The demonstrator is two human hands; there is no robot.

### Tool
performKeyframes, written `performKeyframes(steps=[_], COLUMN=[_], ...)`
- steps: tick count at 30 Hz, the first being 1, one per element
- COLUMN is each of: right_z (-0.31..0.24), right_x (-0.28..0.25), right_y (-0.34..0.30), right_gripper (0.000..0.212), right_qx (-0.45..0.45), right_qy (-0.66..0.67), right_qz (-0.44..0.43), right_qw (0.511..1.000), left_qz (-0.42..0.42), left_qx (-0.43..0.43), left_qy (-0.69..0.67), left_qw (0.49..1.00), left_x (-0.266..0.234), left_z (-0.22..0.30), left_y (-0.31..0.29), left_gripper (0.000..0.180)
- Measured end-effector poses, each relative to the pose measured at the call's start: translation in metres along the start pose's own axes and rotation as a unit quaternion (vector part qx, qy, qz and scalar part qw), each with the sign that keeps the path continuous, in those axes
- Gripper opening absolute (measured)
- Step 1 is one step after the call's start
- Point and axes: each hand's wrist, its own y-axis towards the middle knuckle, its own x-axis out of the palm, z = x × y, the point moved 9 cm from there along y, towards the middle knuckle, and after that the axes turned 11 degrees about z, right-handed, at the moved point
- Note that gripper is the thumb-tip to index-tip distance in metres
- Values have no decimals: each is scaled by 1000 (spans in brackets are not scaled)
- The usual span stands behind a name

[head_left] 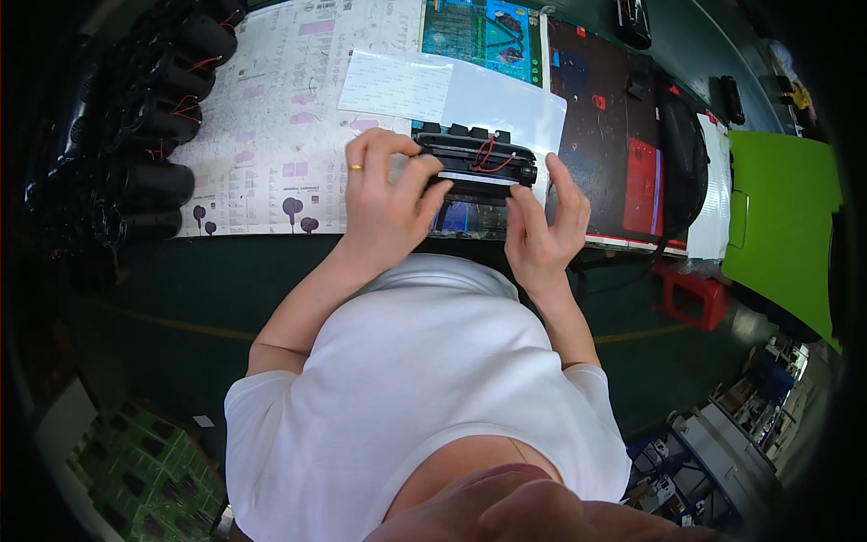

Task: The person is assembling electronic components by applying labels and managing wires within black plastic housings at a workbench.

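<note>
A long black plastic housing [462,154] lies crosswise over the bench edge in front of me, with thin red wires [489,158] looping over its right half. Along its near side runs a narrow whitish strip [479,180]. Closed on the housing's left end is my left hand [386,194], a ring on one finger, its thumb and fingers curled at the near side. At the right end, my right hand [549,226] has its thumb and a fingertip against the near corner, while another finger reaches up beside the end. What lies beneath the fingertips is hidden.
Several black housings with red wires [172,117] crowd the left of the bench. White paper sheets [397,83] lie beyond the work. To the right are a black cable [703,181], a green panel [781,217] and a red stool [694,298]; another black unit [634,23] is at the far right.
</note>
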Motion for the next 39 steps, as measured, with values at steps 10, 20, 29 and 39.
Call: performKeyframes(steps=[10,20,29,39], right_z=[-5,43,174,136], right_x=[43,43,160,203], right_y=[13,11,120,146], right_gripper=[25,42,40,46], right_qx=[14,41,258,131], right_qy=[168,267,162,222], right_qz=[-56,-150,-57,-44], right_qw=[984,951,951,965], left_qz=[26,49,197,76], left_qx=[75,76,97,108], left_qy=[-8,-97,453,493], left_qw=[997,991,864,860], left_x=[28,-7,-119,-99], left_z=[5,-47,-187,-214], left_y=[-15,11,147,162], left_gripper=[34,43,35,26])
